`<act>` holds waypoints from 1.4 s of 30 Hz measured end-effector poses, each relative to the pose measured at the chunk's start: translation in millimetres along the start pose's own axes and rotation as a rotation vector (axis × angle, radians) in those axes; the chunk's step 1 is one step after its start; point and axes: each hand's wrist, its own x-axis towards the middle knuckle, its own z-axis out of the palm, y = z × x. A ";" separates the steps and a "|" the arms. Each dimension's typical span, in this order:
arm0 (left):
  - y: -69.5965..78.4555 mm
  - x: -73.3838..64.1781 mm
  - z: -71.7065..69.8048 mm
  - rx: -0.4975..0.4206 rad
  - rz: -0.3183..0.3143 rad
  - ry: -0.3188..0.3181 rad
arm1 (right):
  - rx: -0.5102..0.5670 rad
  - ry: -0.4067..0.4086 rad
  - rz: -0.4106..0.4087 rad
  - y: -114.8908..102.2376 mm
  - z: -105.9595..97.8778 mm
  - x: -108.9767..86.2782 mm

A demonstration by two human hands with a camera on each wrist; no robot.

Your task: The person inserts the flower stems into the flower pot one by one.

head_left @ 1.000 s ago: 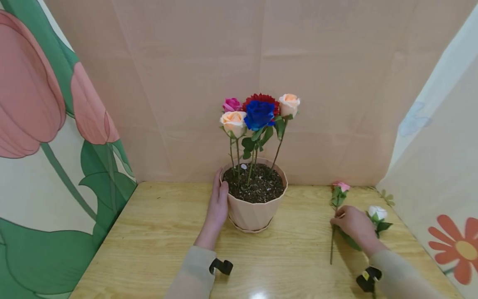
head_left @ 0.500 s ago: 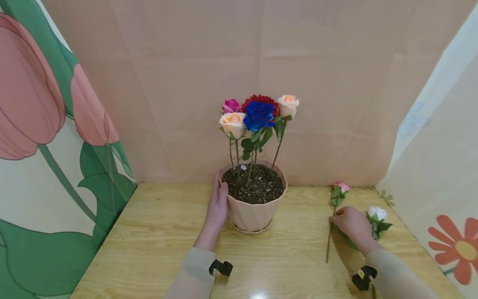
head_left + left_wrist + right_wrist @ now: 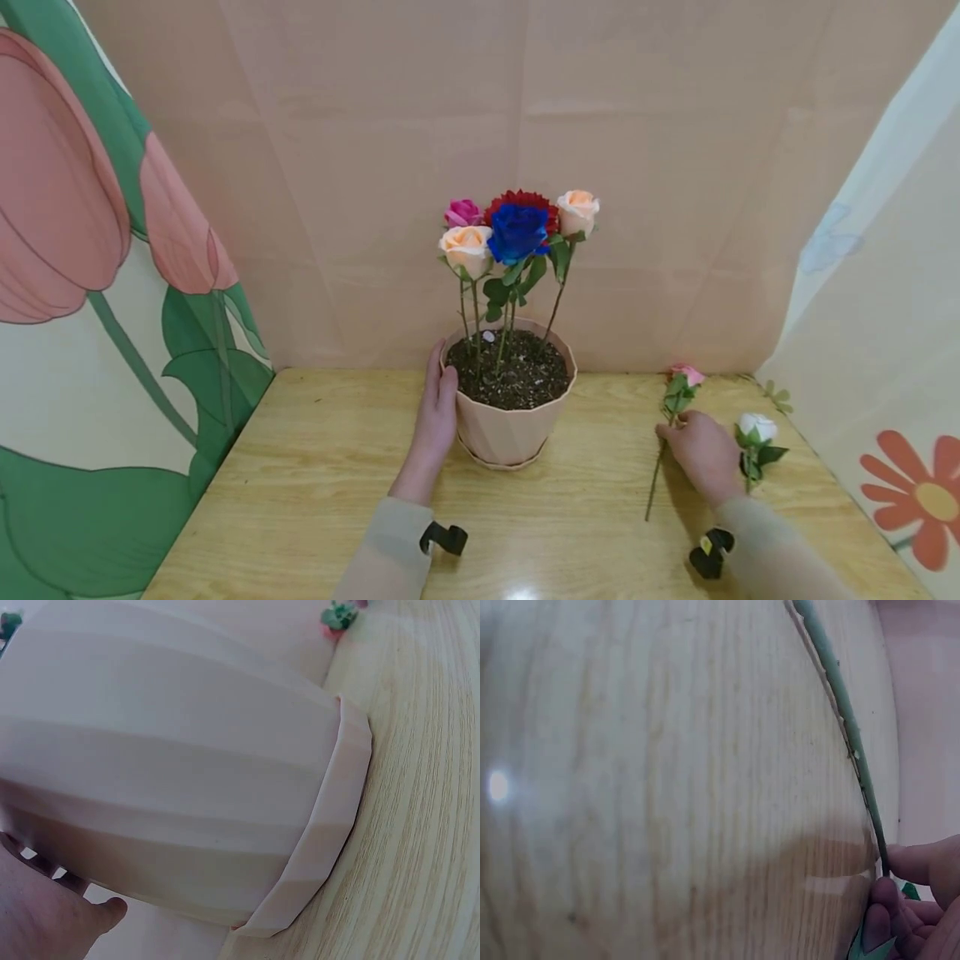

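Observation:
My left hand [image 3: 437,417] rests against the left side of a pale pink flowerpot [image 3: 510,429], fingers along its wall and thumb near the rim. Dark soil [image 3: 521,379] fills the pot, and several roses stand in it, among them a blue rose [image 3: 519,233] and a peach rose [image 3: 467,248]. At the right, my right hand [image 3: 703,454] pinches the stem [image 3: 654,492] of a pink rose [image 3: 687,375] between thumb and fingertips. In the right wrist view the green stem [image 3: 847,724] runs close over the table up from the pinching fingers [image 3: 915,862].
A white rose [image 3: 759,427] with green leaves lies just right of my right hand. The pot stands on a matching saucer [image 3: 330,806] on the wooden table [image 3: 322,467]. Behind hangs a plain beige backdrop [image 3: 375,167]; flower-printed panels flank both sides.
The lower end of the pink rose's stem has swung left as my right hand shifts slightly left with it. My left hand stays at the pot.

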 end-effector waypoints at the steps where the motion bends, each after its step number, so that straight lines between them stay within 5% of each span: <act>1: 0.2 -0.1 0.1 -0.001 0.001 -0.001 | -0.004 0.010 0.002 0.1 1.1 0.0; 24: -0.5 -0.3 -0.1 0.002 0.004 0.004 | 0.092 0.013 -0.004 -0.8 0.6 -7.2; 32: 3.2 -1.5 -0.6 -0.004 0.000 0.008 | 0.031 0.055 -0.067 4.5 12.9 -12.8; 42: 1.9 -1.5 -0.2 0.002 0.001 0.004 | 0.122 0.014 -0.137 11.5 11.2 -19.7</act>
